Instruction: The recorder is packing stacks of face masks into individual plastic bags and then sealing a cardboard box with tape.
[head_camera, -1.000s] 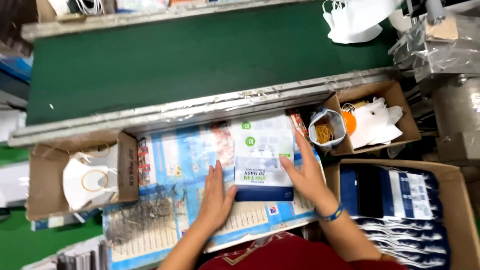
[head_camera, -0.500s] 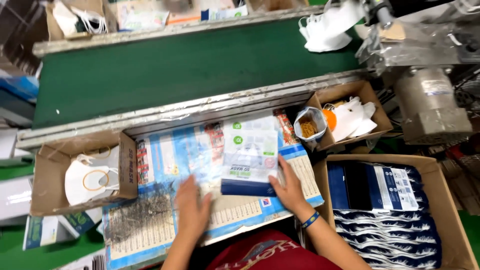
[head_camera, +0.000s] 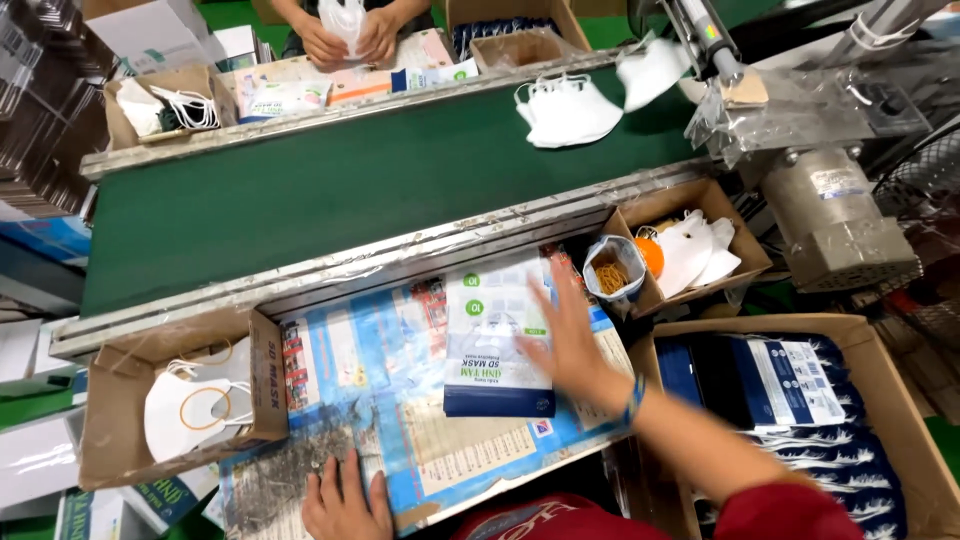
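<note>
Tabletop (head_camera: 330, 370) w/ blue printed sheet, below green conveyor belt (head_camera: 350, 190). White-and-navy flat mask packet (head_camera: 497, 345) lies long axis away from person. Right hand (head_camera: 565, 335), fingers spread, on its right edge; left hand (head_camera: 345, 500) flat, apart, lower left.

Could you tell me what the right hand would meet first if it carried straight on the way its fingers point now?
The right hand points up-left across the packet. Continuing, it would probably meet the metal rail edging the green conveyor belt, though depth is unclear.

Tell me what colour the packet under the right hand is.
White with a dark blue band along its near edge, packet, seen in the head view.
</note>
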